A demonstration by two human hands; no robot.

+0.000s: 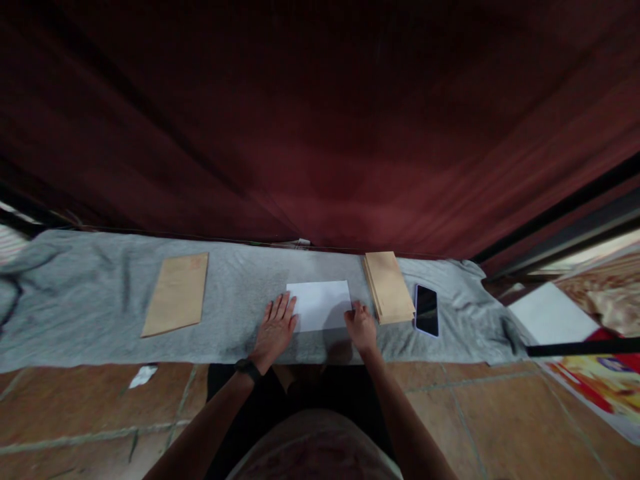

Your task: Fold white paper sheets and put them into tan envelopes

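A white sheet of paper (323, 307) lies on the grey cloth in front of me, its long side running left to right. My left hand (276, 325) rests flat at the paper's left edge, with the fingers stretched out and partly over it. At the right edge, my right hand (361, 325) has its fingers curled, with thumb and forefinger closed on the paper's border. Just right of that hand is a stack of brown envelopes (393, 287). A single brown envelope (177, 293) lies farther left, apart from both hands.
A phone (427, 310) with a dark screen lies right of the stack. Grey cloth (240, 267) covers the narrow table. Behind it hangs a dark red sheet (320, 167). A white scrap (143, 376) is on the tiled floor (475, 413). Printed packaging (605, 380) is at the far right.
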